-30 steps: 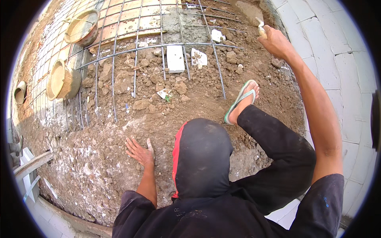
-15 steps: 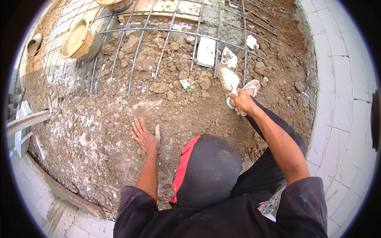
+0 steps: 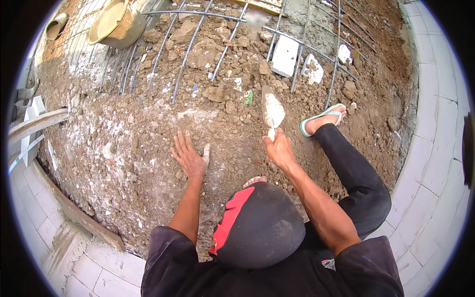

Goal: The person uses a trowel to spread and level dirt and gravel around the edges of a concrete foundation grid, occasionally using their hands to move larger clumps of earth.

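Note:
My right hand (image 3: 280, 150) is closed around the handle of a trowel (image 3: 273, 111), whose pale, mortar-smeared blade points away from me over loose brown soil. My left hand (image 3: 190, 157) lies palm down on the rough ground (image 3: 148, 143) with its fingers spread and nothing in it. Just beyond the trowel's tip are clods of earth, and a green scrap (image 3: 247, 97) lies to its left. A white block (image 3: 285, 56) and a broken white piece (image 3: 312, 69) rest farther off, among the bars of a steel rebar grid (image 3: 190, 47).
A mortar-stained bucket (image 3: 111, 27) stands at the far left on the grid. My sandalled foot (image 3: 324, 120) is planted right of the trowel. Grey block paving (image 3: 428, 143) borders the soil on the right. A wooden board (image 3: 84, 218) edges it at lower left.
My right hand has brought the trowel leftward, away from my sandalled foot, and the blade now points more straight ahead. The left hand stays flat on the ground. The whole view has shifted slightly.

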`<state>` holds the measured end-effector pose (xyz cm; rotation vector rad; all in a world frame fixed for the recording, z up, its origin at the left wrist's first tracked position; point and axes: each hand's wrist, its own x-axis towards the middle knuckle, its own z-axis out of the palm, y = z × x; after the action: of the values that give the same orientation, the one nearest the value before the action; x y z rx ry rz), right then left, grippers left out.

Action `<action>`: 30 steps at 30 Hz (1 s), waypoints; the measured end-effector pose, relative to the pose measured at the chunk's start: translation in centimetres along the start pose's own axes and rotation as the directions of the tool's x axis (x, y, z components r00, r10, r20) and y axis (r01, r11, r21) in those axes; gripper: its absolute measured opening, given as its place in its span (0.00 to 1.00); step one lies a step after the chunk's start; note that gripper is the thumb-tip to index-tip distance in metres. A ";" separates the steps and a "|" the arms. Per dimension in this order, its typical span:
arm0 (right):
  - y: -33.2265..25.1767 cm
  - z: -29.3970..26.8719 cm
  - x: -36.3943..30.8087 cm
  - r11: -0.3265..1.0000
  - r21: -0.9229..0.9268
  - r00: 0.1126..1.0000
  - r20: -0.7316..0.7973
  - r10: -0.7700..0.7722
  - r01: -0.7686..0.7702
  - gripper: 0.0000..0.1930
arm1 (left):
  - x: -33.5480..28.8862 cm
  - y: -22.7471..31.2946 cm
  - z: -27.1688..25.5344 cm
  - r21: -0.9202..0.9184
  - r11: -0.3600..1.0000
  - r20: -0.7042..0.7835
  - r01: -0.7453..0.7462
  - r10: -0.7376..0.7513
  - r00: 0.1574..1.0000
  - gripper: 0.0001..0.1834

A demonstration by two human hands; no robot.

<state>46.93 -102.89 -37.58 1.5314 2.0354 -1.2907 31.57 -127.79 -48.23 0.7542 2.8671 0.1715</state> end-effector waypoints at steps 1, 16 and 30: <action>1.9 -1.1 0.5 0.964 -0.217 0.988 -0.003 -0.156 0.151 0.23 | 0.1 0.1 -0.2 -0.006 1.000 0.013 0.003 -0.003 1.000 0.49; 0.3 -6.6 8.9 0.605 -0.724 0.924 0.118 -0.365 0.331 0.21 | 0.4 -0.5 0.2 -0.007 1.000 0.049 0.008 -0.008 0.999 0.50; -0.4 -19.0 -6.2 0.653 -0.591 0.880 0.339 -0.331 0.473 0.22 | 0.5 -0.5 0.1 -0.007 1.000 0.071 0.005 -0.004 0.997 0.50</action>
<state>54.22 -91.87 -22.51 0.6067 2.4006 -0.6441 30.90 -127.94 -48.47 0.7370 2.7992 0.1504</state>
